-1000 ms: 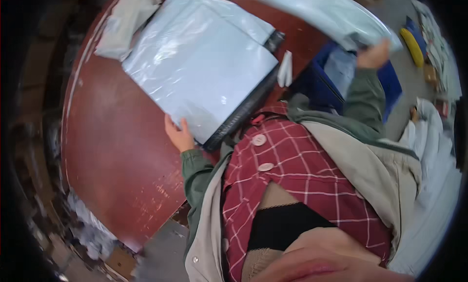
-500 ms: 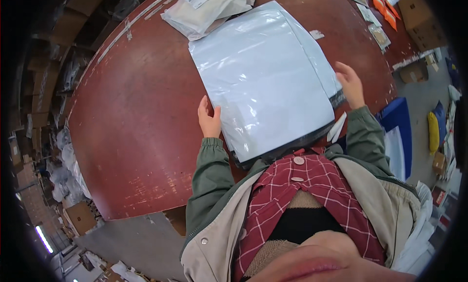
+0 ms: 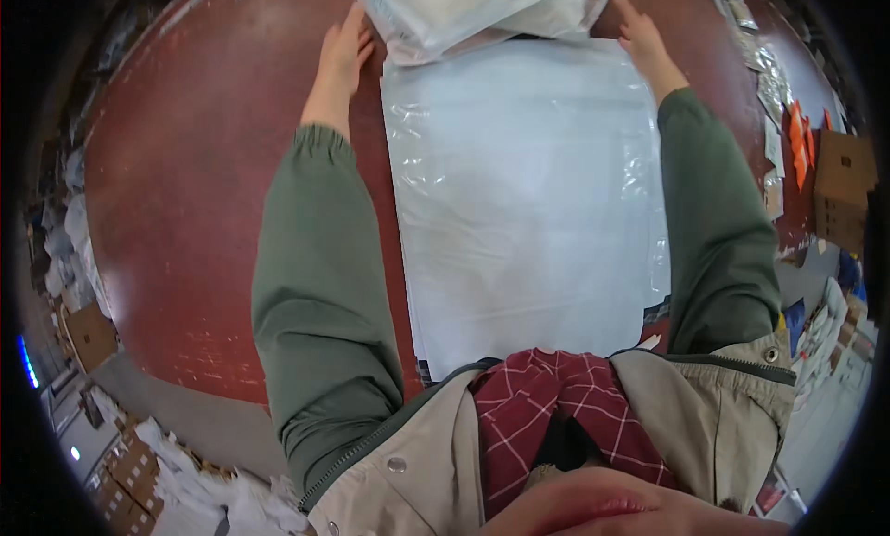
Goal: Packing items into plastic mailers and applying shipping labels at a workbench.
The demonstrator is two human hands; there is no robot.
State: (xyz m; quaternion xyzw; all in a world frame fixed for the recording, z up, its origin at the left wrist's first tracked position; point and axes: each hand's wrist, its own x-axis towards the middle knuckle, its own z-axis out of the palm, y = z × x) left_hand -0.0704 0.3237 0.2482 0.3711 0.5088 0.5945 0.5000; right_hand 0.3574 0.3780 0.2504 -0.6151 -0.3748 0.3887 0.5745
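Observation:
A stack of large white plastic mailer bags (image 3: 528, 211) lies right in front of my body, its clear glossy side edges catching the light. Beyond its far edge are pale, filled plastic packages (image 3: 464, 12), partly cut off by the top of the view. My left hand (image 3: 345, 54) is stretched out at the left side of these packages, fingers extended and holding nothing. On the opposite side, my right hand (image 3: 643, 43) reaches to their right edge with its fingers apart; whether it touches the plastic I cannot tell.
The red worn tabletop (image 3: 232, 193) extends to my left. At the far right stand a cardboard box (image 3: 844, 179) and orange pieces (image 3: 798, 146), with small clear packets (image 3: 769, 91) beside them. Another cardboard box (image 3: 90, 337) is off the table's left side.
Both hands have moved forward from the sides of the white stack to either side of the pale packages. My view has shifted, and the stack now appears straighter before me.

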